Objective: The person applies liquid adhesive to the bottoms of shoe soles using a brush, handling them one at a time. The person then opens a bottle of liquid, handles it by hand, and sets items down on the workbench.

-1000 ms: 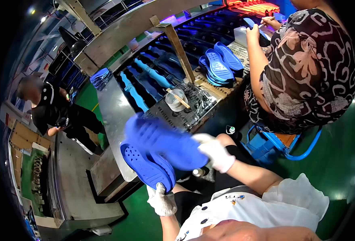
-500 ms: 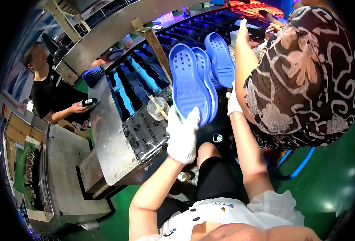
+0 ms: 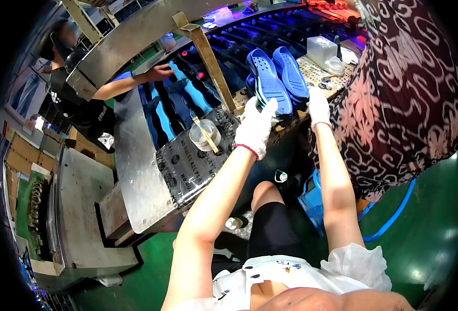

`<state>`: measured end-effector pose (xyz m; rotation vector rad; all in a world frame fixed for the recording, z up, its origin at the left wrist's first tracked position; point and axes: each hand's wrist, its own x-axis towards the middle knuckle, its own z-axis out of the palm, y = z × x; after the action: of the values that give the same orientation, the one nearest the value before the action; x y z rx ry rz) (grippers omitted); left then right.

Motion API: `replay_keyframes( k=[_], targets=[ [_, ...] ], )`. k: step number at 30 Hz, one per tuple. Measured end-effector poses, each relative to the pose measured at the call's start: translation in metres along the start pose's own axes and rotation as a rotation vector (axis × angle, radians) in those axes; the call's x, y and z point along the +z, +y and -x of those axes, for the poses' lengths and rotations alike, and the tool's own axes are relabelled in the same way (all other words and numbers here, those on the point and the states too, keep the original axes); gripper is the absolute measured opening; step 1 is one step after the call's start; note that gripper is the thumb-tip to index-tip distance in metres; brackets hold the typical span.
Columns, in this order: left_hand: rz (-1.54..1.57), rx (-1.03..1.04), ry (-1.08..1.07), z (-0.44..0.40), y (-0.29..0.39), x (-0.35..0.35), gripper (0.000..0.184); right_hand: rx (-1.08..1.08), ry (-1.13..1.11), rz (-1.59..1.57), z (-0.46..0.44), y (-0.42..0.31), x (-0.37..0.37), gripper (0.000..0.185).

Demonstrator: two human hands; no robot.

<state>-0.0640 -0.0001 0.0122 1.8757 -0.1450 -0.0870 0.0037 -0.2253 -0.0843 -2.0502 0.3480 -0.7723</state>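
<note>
Blue shoe soles [image 3: 268,80] lie in a stack on the bench, with more blue soles [image 3: 291,72] just to their right. My left hand [image 3: 256,124], in a white glove, has its fingers closed on the near end of the left stack. In a white glove too, my right hand [image 3: 319,107] is at the near right end of the other soles; whether its fingers grip them cannot be made out. Left of my left hand, a clear cup [image 3: 205,136] with a brush [image 3: 206,135] across it stands on black printed wrapping [image 3: 187,167].
A co-worker [image 3: 79,88] at the left reaches an arm over the dark line of blue strips [image 3: 159,114]. Close on the right stands another co-worker in a patterned top [image 3: 395,103], beside a blue stool [image 3: 312,202]. A metal post [image 3: 208,62] rises behind the cup.
The soles from my left hand have moved right, onto the bench beside the others. The co-worker at the right has risen, and the one at the left reaches farther over the line.
</note>
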Motion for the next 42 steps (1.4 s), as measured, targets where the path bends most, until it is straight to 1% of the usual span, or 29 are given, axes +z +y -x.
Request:
replay_keyframes(
  k=[2, 3, 4, 5, 6, 7, 8, 9, 10, 11, 12, 13, 14, 15, 17, 19, 21, 23, 26, 27, 28, 29, 31, 33, 35, 37, 38, 41, 42],
  targets=[
    [0.122, -0.003, -0.004, 0.014, 0.006, -0.002, 0.07, 0.254, 0.033, -0.336, 0.023, -0.036, -0.016, 0.039],
    [0.184, -0.001, -0.006, 0.022, 0.009, -0.004, 0.066, 0.196, 0.055, -0.208, 0.019, -0.028, -0.019, 0.036],
    [0.246, 0.0, -0.005, 0.031, 0.011, -0.006, 0.062, 0.061, 0.271, -0.247, 0.027, -0.021, -0.011, 0.033],
    [0.311, -0.001, -0.003, 0.041, 0.009, -0.008, 0.058, 0.032, 0.366, -0.37, 0.048, -0.027, -0.012, 0.03],
    [0.448, 0.115, -0.031, 0.053, -0.002, -0.005, 0.04, -0.009, 0.459, -0.489, 0.068, -0.034, -0.012, 0.028],
    [0.378, 0.147, -0.166, 0.081, 0.005, -0.02, 0.034, 0.061, 0.426, -0.696, 0.102, -0.055, -0.023, 0.025],
    [0.361, 0.144, -0.04, 0.111, -0.006, -0.018, 0.027, -0.013, 0.27, -0.643, 0.136, -0.057, -0.032, 0.021],
    [0.118, 0.445, -0.081, 0.122, -0.058, -0.025, 0.025, 0.045, 0.158, -0.622, 0.168, -0.062, -0.031, 0.021],
    [-0.007, 0.52, -0.116, 0.15, -0.077, -0.034, 0.02, -0.011, 0.043, -0.548, 0.2, -0.059, -0.026, 0.021],
    [-0.187, 0.469, -0.197, 0.174, -0.108, -0.046, 0.018, 0.145, -0.032, -0.657, 0.238, -0.057, -0.014, 0.02],
    [-0.117, 0.307, -0.238, 0.199, -0.119, -0.056, 0.016, 0.273, -0.152, -0.55, 0.276, -0.046, -0.002, 0.019],
    [-0.074, 0.022, -0.219, 0.225, -0.151, -0.06, 0.014, 0.329, -0.429, -0.368, 0.309, -0.034, 0.006, 0.022],
    [-0.163, -0.047, -0.192, 0.243, -0.188, -0.067, 0.016, 0.319, -0.718, -0.166, 0.342, -0.023, 0.014, 0.026],
    [-0.118, -0.406, -0.098, 0.268, -0.242, -0.065, 0.018, -0.259, -0.713, -0.176, 0.373, -0.006, 0.04, 0.024],
    [-0.091, -0.533, -0.096, 0.271, -0.266, -0.071, 0.02, -0.409, -1.137, -0.056, 0.356, -0.079, 0.011, 0.024],
    [-0.018, -0.74, -0.215, 0.273, -0.277, -0.078, 0.025, -0.348, -1.287, -0.103, 0.358, -0.078, 0.025, 0.026],
    [0.187, -0.618, -0.274, 0.257, -0.27, -0.086, 0.026, -0.311, -1.398, 0.06, 0.357, -0.062, 0.042, 0.026],
    [-0.184, -0.51, -0.113, 0.251, -0.264, -0.085, 0.025, -0.277, -1.398, 0.091, 0.357, -0.047, 0.057, 0.028],
    [-1.05, -0.317, -0.796, 0.243, -0.282, -0.085, 0.024, -0.282, -1.326, 0.151, 0.357, -0.056, 0.053, 0.027],
    [-0.964, -0.401, -0.855, 0.244, -0.273, -0.089, 0.023, -0.285, -1.322, 0.176, 0.357, -0.054, 0.053, 0.027],
    [-0.853, -0.428, -0.676, 0.246, -0.354, -0.064, 0.02, -0.295, -1.331, 0.179, 0.355, -0.054, 0.054, 0.027],
    [-0.816, -0.501, -0.496, 0.239, -0.324, -0.064, 0.017, -0.273, -1.345, 0.153, 0.354, -0.054, 0.054, 0.027],
    [-0.925, -0.265, -0.79, 0.245, -0.297, -0.078, 0.016, -0.249, -1.365, 0.132, 0.356, -0.053, 0.053, 0.027],
    [-0.966, -0.253, -0.794, 0.252, -0.26, -0.095, 0.014, -0.329, -1.308, 0.124, 0.358, -0.055, 0.052, 0.025],
    [-0.702, -0.533, -0.439, 0.254, -0.268, -0.091, 0.033, -0.331, -1.318, 0.142, 0.357, -0.054, 0.053, 0.026],
    [-0.754, -0.499, -0.574, 0.247, -0.292, -0.083, 0.049, -0.298, -1.305, 0.112, 0.357, -0.048, 0.053, 0.026],
    [-0.889, -0.35, -0.701, 0.248, -0.282, -0.085, 0.047, -0.343, -1.277, 0.06, 0.357, -0.04, 0.055, 0.025],
    [-0.741, -0.456, -0.639, 0.244, -0.296, -0.078, 0.021, -0.198, -1.346, 0.02, 0.358, -0.021, 0.061, 0.025],
    [-0.836, -0.384, -0.634, 0.249, -0.302, -0.074, 0.017, -0.223, -1.353, 0.054, 0.357, -0.031, 0.059, 0.026]
  ],
)
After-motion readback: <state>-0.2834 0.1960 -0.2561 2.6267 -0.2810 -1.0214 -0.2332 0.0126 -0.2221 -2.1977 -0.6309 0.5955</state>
